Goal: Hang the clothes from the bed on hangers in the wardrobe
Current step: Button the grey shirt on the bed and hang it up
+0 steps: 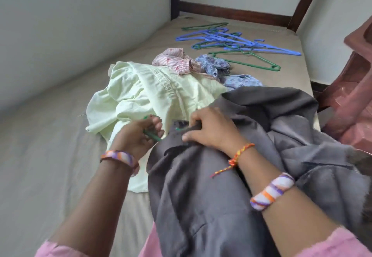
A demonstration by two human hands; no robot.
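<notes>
I'm not seeing any readable text, label, brand, number or sign anywhere in this view.
</notes>
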